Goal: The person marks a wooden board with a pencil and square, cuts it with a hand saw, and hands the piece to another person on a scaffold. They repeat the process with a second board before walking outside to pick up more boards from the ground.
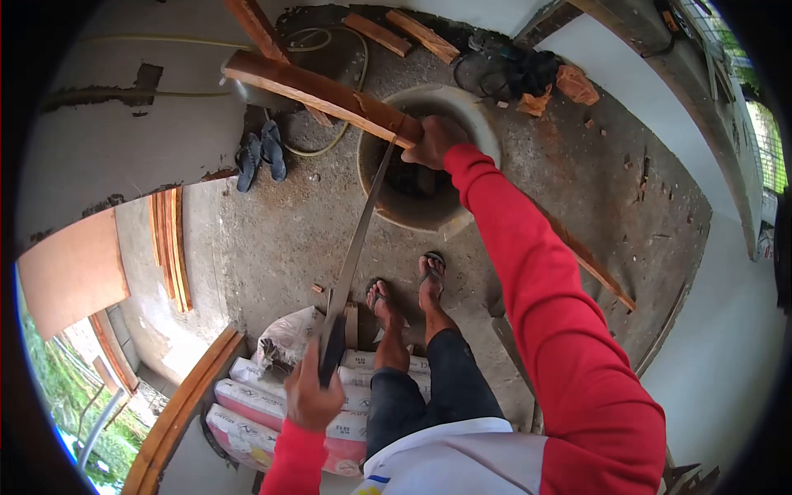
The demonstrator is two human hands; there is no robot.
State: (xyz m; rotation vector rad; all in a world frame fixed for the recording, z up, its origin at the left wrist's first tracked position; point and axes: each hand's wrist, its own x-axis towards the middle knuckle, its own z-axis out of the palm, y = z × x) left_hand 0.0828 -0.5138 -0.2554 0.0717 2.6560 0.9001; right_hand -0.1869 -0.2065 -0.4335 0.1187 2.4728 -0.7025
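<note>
A hand saw (356,239) with a dark handle is in my left hand (313,394), whose fingers are wrapped round the handle. The far end of its blade meets a reddish wooden beam (318,92) near the beam's right end. My right hand (435,142) grips that same end, just right of the blade. The beam lies over the rim of a large round tub (369,177) and reaches to the upper left. Dark contents inside the tub are hard to make out.
Stacked bags (256,402) lie beside my legs. Slippers (273,151) and a yellowish hose (363,62) are on the floor at the upper left. Wood offcuts (422,35) and a dark bundle (528,70) lie beyond the tub. A long stick (596,266) is at right.
</note>
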